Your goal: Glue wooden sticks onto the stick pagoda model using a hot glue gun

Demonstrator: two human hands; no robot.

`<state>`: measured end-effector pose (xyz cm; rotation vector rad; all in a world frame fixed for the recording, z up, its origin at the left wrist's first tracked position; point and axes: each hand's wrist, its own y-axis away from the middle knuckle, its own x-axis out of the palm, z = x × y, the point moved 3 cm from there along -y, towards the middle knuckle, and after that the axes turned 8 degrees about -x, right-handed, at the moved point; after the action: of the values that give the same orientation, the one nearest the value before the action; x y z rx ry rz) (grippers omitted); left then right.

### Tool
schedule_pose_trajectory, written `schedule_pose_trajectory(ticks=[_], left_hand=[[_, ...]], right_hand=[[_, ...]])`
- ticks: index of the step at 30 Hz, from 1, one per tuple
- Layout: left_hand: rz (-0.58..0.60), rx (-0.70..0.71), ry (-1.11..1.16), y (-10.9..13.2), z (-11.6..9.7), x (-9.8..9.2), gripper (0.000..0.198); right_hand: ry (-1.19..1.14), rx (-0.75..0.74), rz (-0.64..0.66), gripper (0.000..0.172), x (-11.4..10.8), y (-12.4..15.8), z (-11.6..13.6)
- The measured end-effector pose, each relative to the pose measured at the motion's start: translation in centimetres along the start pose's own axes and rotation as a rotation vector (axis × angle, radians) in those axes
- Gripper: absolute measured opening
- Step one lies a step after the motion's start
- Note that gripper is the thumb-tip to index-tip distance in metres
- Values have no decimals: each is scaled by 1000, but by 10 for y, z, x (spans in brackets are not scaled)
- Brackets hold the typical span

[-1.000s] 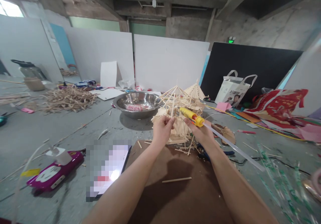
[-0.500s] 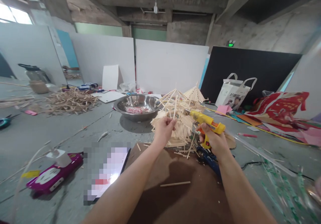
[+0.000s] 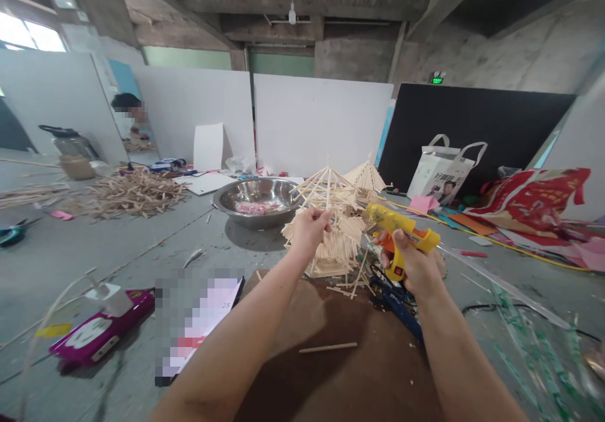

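Note:
A model built of thin wooden sticks [image 3: 338, 220] stands on the grey floor in front of me. My left hand [image 3: 308, 228] is closed, pinching an upright stick [image 3: 327, 189] at the model's near side. My right hand [image 3: 412, 264] is wrapped round the handle of a yellow glue gun [image 3: 399, 228], its nozzle pointing left toward the model. A clear glue stick [image 3: 501, 286] trails from the gun's back to the right.
A steel bowl [image 3: 258, 200] sits behind the model, a stick pile [image 3: 130, 190] at the left. A brown board [image 3: 331, 359] with one loose stick lies under my arms. A phone [image 3: 198, 321] and pink case [image 3: 99, 334] lie left; bags and papers right. A person sits far left.
My right hand turned the glue gun from lying along my palm to a pistol grip and drew it right, away from the model. The left hand kept its pinch on the stick.

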<state>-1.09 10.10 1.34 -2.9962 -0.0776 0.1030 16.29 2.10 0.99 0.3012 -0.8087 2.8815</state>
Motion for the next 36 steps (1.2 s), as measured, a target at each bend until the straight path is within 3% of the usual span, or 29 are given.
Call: schedule_pose_trajectory(ticks=[36], left_hand=[[115,-126,188,-1,-7,3,28]], right_hand=[[79,14,12,35,-2,2,-2]])
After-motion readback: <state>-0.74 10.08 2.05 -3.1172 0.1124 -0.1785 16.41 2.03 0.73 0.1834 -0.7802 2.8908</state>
